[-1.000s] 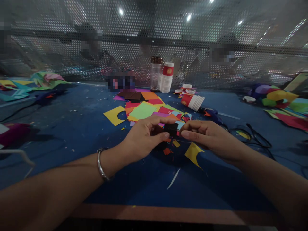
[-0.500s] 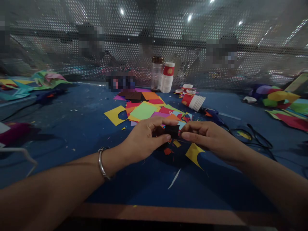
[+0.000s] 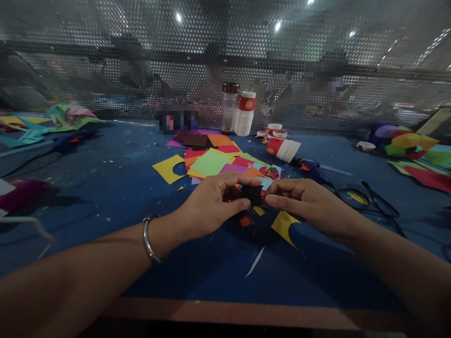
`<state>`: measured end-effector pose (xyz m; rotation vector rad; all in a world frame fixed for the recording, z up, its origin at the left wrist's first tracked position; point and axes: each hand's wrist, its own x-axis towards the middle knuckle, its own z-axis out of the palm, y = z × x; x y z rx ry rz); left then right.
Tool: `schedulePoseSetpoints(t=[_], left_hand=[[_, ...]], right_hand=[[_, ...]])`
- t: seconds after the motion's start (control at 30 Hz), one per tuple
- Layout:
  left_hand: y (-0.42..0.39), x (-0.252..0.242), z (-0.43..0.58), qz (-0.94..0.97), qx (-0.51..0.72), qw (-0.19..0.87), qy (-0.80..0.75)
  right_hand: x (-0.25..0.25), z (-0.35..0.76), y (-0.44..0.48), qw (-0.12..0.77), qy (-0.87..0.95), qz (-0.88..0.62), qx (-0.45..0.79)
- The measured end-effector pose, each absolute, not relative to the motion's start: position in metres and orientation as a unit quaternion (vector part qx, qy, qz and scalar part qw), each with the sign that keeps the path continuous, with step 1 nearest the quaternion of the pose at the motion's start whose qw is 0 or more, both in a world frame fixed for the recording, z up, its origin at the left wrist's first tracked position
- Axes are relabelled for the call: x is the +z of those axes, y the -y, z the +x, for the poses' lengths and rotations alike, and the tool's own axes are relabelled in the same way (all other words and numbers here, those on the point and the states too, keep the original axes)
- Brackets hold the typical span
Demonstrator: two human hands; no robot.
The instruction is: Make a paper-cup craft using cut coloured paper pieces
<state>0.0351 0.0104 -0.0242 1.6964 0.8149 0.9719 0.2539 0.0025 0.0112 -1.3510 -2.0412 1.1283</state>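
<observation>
A small black piece, which looks like paper [image 3: 252,194], is pinched between the thumb and fingers of my left hand [image 3: 214,199], just above the table. My right hand [image 3: 305,199] is at its right edge, thumb and fingertips pressed together there. Whether that pinch takes in the black piece or something thinner is too small to make out. Beneath and beside the hands lie a cut yellow paper [image 3: 284,227], an orange scrap [image 3: 245,221] and a white strip [image 3: 255,262]. Behind them spreads a pile of coloured paper sheets [image 3: 210,162].
Stacked paper cups [image 3: 244,123] stand beside a clear bottle [image 3: 228,112] near the perforated screen [image 3: 197,89]. More cups [image 3: 285,149] lie on their side by a glue gun [image 3: 314,171] with a black cord. Another glue gun [image 3: 72,141] is at left. A yellow cut-out sheet [image 3: 168,170] lies left of the pile.
The black piece has tilted slightly between my fingers, its outline a little different. Both hands stay almost in the same place.
</observation>
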Motion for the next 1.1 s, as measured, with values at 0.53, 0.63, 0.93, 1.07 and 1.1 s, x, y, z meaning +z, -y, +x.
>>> schedulePoseSetpoints(t=[0.53, 0.63, 0.93, 1.07, 1.1], left_hand=[[-0.0103, -0.0271, 0.0348, 0.676, 0.382, 0.547, -0.314], [-0.0103, -0.0265, 0.0346, 0.687, 0.383, 0.530, -0.318], [-0.0111, -0.0269, 0.0337, 0.672, 0.373, 0.562, -0.306], [-0.0113, -0.0256, 0.0343, 0.665, 0.371, 0.578, -0.294], [-0.0115, -0.0255, 0.0344, 0.664, 0.373, 0.579, -0.291]], right_hand=[[0.0106, 0.2491, 0.0014, 0.221, 0.710, -0.498, 0.447], [0.0111, 0.2488, 0.0014, 0.218, 0.713, -0.498, 0.442], [0.0109, 0.2489, 0.0014, 0.224, 0.725, -0.480, 0.439], [0.0101, 0.2486, 0.0014, 0.218, 0.714, -0.492, 0.448], [0.0098, 0.2487, 0.0013, 0.215, 0.711, -0.495, 0.450]])
